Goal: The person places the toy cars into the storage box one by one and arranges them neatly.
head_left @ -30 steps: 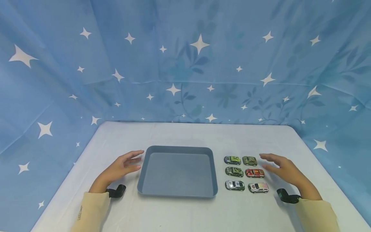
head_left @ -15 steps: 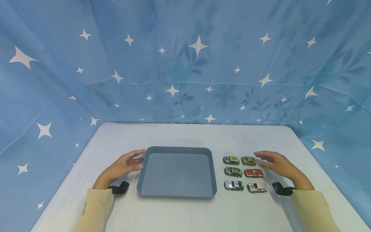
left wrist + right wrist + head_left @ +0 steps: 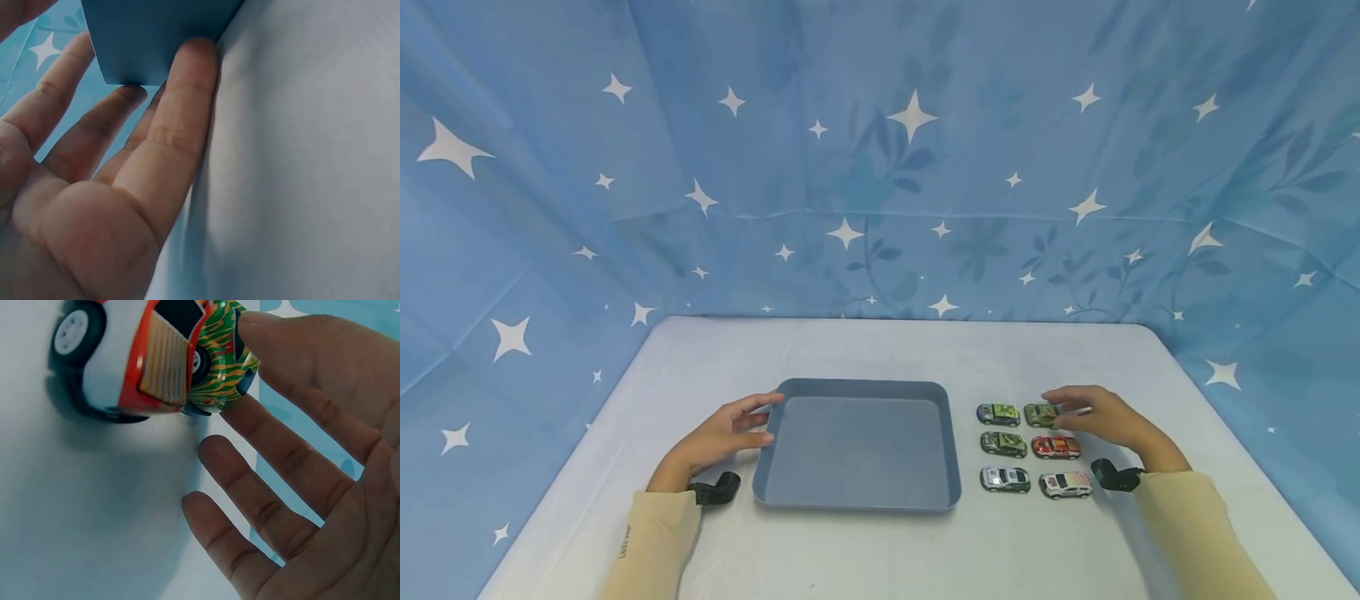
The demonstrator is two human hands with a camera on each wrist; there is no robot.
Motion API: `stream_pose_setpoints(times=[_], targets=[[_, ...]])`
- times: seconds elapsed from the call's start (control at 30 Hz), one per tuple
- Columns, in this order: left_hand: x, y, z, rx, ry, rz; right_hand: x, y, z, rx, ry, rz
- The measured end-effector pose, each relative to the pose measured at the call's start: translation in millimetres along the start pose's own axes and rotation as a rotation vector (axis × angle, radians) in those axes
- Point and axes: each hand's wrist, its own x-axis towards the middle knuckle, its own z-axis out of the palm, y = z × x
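Observation:
My left hand (image 3: pixel 726 433) is at the left side of a shallow grey-blue tray (image 3: pixel 859 454), fingers fairly straight. In the left wrist view, fingertips touch or nearly touch the tray's wall (image 3: pixel 150 37). On the right, my right hand (image 3: pixel 1101 417) reaches over a green camouflage toy car (image 3: pixel 1037 416), the far right one of a group. The right wrist view has the thumb and a finger on either side of this patterned green car (image 3: pixel 215 375); a firm pinch is not visible. A red toy car (image 3: pixel 1057 447) sits just nearer, below the hand.
Beside these stand a yellow-green toy car (image 3: pixel 997 415), a dark green one (image 3: pixel 1003 444), a silver one (image 3: pixel 1005 479) and a white one (image 3: pixel 1065 485). All are on a white table (image 3: pixel 865 558), backed by a blue star-patterned curtain (image 3: pixel 820 183).
My right hand has moved left, from beside the cars to over the green camouflage car. My left hand has shifted right to the tray's edge. Tray and cars stay in place.

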Motion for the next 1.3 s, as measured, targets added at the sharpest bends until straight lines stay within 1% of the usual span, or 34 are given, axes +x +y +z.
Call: stream_pose_setpoints(times=[0.27, 0.53, 0.8, 1.03, 1.13, 1.3], targets=[[1.2, -1.1, 0.9, -0.009, -0.013, 0.011, 6.8, 2, -1, -0.026, -0.020, 0.037], [2.1, -3.9, 2.4, -0.023, -0.030, 0.017, 9.1, 3, -1, -0.067, -0.012, 0.070], [0.6, -5.7, 1.9, 0.000, -0.035, 0.015, 10.9, 1, -2, -0.065, -0.005, 0.068], [-1.4, -8.2, 0.8, -0.002, -0.013, -0.013, 12.3, -3, -3, -0.056, -0.017, 0.057], [-1.4, -9.1, 0.9, 0.002, -0.012, -0.010, 12.6, -6, -4, -0.053, -0.025, 0.058], [-0.6, -9.4, 1.2, 0.000, -0.005, -0.021, 13.1, -10, -5, -0.047, -0.024, 0.044]])
